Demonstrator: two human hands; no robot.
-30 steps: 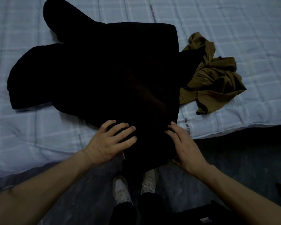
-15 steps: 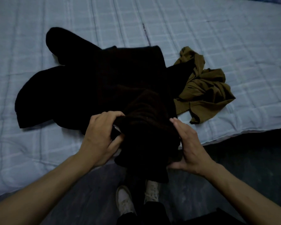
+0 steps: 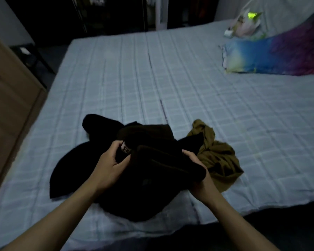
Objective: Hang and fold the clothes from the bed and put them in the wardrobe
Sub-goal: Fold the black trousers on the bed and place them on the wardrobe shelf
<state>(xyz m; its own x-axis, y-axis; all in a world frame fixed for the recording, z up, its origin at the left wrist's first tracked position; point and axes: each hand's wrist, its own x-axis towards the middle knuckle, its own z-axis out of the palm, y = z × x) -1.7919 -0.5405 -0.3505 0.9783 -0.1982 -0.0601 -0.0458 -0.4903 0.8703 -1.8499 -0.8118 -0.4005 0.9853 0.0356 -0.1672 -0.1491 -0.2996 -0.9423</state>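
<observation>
A black garment (image 3: 152, 171) lies bunched at the near edge of the bed (image 3: 188, 91), partly folded over itself, with a sleeve spread out to the left. My left hand (image 3: 110, 164) grips its left side beside a small white label. At the other side my right hand (image 3: 199, 171) holds the folded edge from underneath. An olive-brown garment (image 3: 217, 156) lies crumpled just to the right, partly under the black one.
A colourful pillow (image 3: 279, 55) and a plastic bag (image 3: 245, 24) lie at the bed's far right. A wooden cabinet (image 3: 11, 105) stands to the left of the bed. Dark wardrobe openings (image 3: 107, 13) are beyond the far end.
Both hands have gathered the black garment's lower part up and over onto the bed. My head has risen, showing the whole bed and the room beyond.
</observation>
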